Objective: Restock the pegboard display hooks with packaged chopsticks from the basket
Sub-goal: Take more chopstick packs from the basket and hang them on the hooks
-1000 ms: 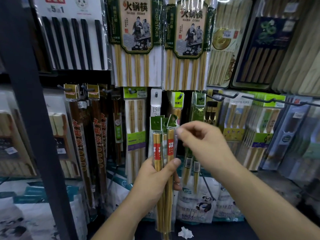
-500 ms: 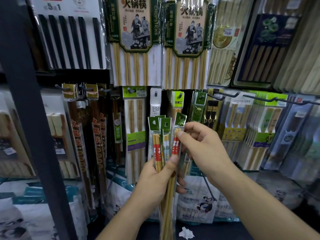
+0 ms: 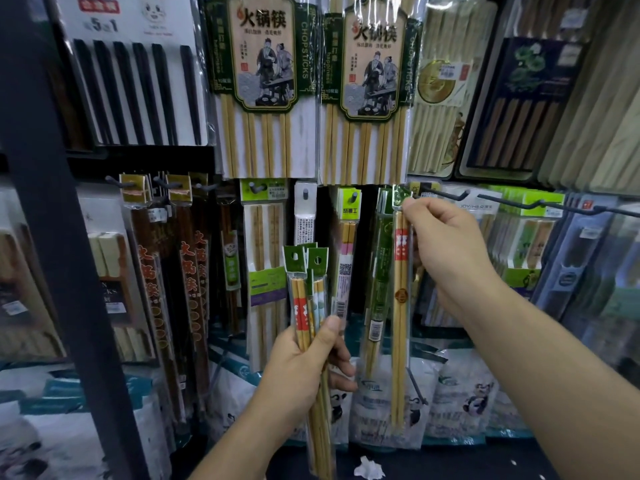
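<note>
My left hand (image 3: 304, 368) grips a bundle of clear chopstick packs (image 3: 306, 292) with green header tabs, held upright low in the middle. My right hand (image 3: 446, 244) pinches the green tab of a single pack (image 3: 400, 306) with red-banded bamboo chopsticks, raised to the right so its tab sits at the end of a black display hook (image 3: 446, 195). That pack hangs straight down beside a green pack (image 3: 381, 271) on the pegboard. The basket is out of view.
Rows of hung chopstick packs fill the pegboard: two large bamboo sets (image 3: 266, 84) above, dark red sets (image 3: 162, 271) at left, green-topped packs (image 3: 530, 244) at right. A long bare hook (image 3: 554, 204) juts out right. A dark shelf post (image 3: 59, 237) stands at left.
My right hand has drawn one pack out of the bundle and lifted it up and right to the hook. The left hand has kept the other packs in place.
</note>
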Action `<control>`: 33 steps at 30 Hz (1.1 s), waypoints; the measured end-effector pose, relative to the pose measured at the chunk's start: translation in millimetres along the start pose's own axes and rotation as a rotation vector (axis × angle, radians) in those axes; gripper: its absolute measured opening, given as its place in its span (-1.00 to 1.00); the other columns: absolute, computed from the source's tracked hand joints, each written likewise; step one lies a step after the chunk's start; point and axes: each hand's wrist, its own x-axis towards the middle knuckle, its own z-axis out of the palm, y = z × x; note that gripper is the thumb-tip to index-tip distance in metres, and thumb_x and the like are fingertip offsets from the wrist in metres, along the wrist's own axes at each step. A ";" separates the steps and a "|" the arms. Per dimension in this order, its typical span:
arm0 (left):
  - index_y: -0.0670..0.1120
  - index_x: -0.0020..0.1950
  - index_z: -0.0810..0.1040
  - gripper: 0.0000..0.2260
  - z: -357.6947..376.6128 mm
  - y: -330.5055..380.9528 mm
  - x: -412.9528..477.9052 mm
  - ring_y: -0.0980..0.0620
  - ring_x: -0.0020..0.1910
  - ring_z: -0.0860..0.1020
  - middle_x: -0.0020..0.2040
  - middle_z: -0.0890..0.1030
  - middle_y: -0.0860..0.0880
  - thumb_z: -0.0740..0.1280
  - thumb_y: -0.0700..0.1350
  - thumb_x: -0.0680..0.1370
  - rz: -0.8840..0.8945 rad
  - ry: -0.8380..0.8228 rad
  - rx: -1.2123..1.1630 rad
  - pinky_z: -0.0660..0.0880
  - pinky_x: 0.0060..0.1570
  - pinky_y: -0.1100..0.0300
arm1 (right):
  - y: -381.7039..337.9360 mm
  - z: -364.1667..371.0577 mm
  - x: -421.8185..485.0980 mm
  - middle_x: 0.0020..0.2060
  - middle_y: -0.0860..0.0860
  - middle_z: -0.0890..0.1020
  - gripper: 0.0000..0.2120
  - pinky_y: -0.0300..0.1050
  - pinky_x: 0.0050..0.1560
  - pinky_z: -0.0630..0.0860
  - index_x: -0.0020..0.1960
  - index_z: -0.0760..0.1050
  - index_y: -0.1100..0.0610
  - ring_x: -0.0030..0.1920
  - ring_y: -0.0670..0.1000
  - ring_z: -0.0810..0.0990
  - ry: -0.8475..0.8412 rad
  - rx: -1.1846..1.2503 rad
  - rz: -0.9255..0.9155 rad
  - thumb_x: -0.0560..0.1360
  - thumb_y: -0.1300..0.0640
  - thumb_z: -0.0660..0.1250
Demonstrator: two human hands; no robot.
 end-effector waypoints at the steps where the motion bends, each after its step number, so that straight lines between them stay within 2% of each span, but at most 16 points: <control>1: -0.28 -0.12 0.54 -0.56 0.5 0.1 -0.5 -0.08 -0.33 0.62 -0.30 0.59 -0.15 0.39 0.14 0.46 -0.003 0.002 0.002 0.65 -0.34 0.01 | -0.1 0.1 1.5 -0.44 -0.04 0.42 -0.65 -0.04 -0.29 0.40 -0.29 0.61 -0.06 -0.37 0.03 0.38 0.001 -0.009 0.002 0.65 -0.02 0.28; 4: -0.27 -0.16 0.55 -0.57 0.6 -0.1 -1.6 -0.08 -0.33 0.62 -0.31 0.60 -0.15 0.38 0.14 0.47 -0.005 -0.003 0.011 0.65 -0.34 0.03 | 2.0 0.0 4.3 -0.41 -0.01 0.43 -0.65 -0.09 -0.30 0.45 -0.28 0.60 -0.01 -0.35 0.03 0.41 0.005 -0.036 -0.002 0.65 -0.02 0.28; 8: -0.25 -0.19 0.56 -0.58 -0.6 -0.3 -1.7 -0.09 -0.33 0.62 -0.31 0.60 -0.15 0.39 0.15 0.46 -0.002 0.000 0.019 0.64 -0.34 0.03 | 7.7 -1.6 6.1 -0.42 -0.02 0.45 -0.69 -0.26 -0.36 0.45 -0.17 0.60 0.12 -0.38 -0.04 0.43 0.018 -0.054 -0.007 0.65 -0.02 0.29; 13: -0.22 -0.14 0.57 -0.62 -0.9 0.3 -0.9 -0.05 -0.38 0.59 -0.34 0.58 -0.09 0.41 0.12 0.45 -0.013 0.016 0.008 0.65 -0.36 0.00 | 11.6 -1.8 7.8 -0.39 0.04 0.43 -0.68 -0.21 -0.24 0.44 -0.18 0.57 0.17 -0.37 -0.02 0.42 0.026 -0.059 -0.010 0.64 -0.01 0.30; 15: -0.21 -0.14 0.58 -0.62 -1.3 0.1 -0.5 -0.05 -0.39 0.58 -0.34 0.57 -0.09 0.42 0.13 0.44 -0.013 0.017 0.006 0.64 -0.36 0.02 | 13.0 -1.6 8.3 -0.40 0.02 0.42 -0.68 -0.26 -0.28 0.44 -0.17 0.56 0.19 -0.38 -0.03 0.41 0.034 -0.068 -0.007 0.64 0.00 0.30; 18: -0.15 -0.21 0.61 -0.63 -1.9 -0.2 -0.3 -0.06 -0.39 0.58 -0.34 0.57 -0.10 0.46 0.17 0.40 -0.010 0.011 0.013 0.63 -0.36 0.03 | 15.5 -1.2 9.0 -0.40 0.02 0.40 -0.68 -0.30 -0.34 0.44 -0.11 0.57 0.26 -0.37 -0.02 0.40 0.039 -0.069 -0.006 0.64 0.02 0.29; 21: -0.08 -0.27 0.61 -0.62 -3.2 -1.1 -0.4 -0.03 -0.42 0.55 -0.36 0.56 -0.08 0.47 0.24 0.36 0.006 -0.003 0.033 0.59 -0.41 0.09 | 18.0 -1.3 10.2 -0.36 0.06 0.39 -0.65 -0.26 -0.24 0.43 -0.07 0.53 0.34 -0.34 0.01 0.38 0.042 -0.085 -0.017 0.64 0.02 0.29; 24: -0.01 -0.32 0.58 -0.55 -5.1 -1.3 -0.1 0.03 -0.50 0.47 -0.42 0.49 -0.05 0.46 0.39 0.36 0.039 -0.043 0.116 0.51 -0.46 0.16 | 17.8 -0.9 10.8 -0.39 0.03 0.39 -0.65 -0.35 -0.31 0.44 -0.14 0.54 0.29 -0.39 -0.05 0.38 0.057 -0.090 -0.022 0.64 0.01 0.30; 28: -0.05 -0.15 0.54 -0.43 -6.2 -3.5 2.0 0.06 -0.50 0.42 -0.39 0.51 -0.01 0.50 0.44 0.30 0.052 -0.025 0.069 0.43 -0.52 0.18 | 17.2 -0.2 12.6 -0.43 0.00 0.39 -0.63 -0.38 -0.33 0.45 -0.24 0.52 0.22 -0.39 -0.06 0.39 0.073 -0.085 -0.025 0.64 -0.01 0.31; 30: 0.04 -0.11 0.55 -0.50 -5.7 -4.4 2.7 0.07 -0.48 0.42 -0.35 0.53 -0.02 0.50 0.44 0.31 0.064 -0.036 0.046 0.40 -0.53 0.19 | 16.5 0.2 12.9 -0.46 -0.03 0.37 -0.61 -0.41 -0.36 0.45 -0.28 0.51 0.20 -0.41 -0.06 0.38 0.073 -0.084 -0.022 0.64 -0.01 0.31; 33: 0.14 -0.14 0.57 -0.54 -5.4 -4.5 3.1 0.09 -0.46 0.41 -0.30 0.53 -0.01 0.48 0.48 0.29 0.081 -0.073 0.022 0.39 -0.53 0.21 | 16.1 1.2 12.9 -0.43 0.00 0.38 -0.63 -0.32 -0.29 0.47 -0.22 0.52 0.25 -0.39 -0.05 0.39 0.073 -0.093 -0.023 0.63 0.00 0.31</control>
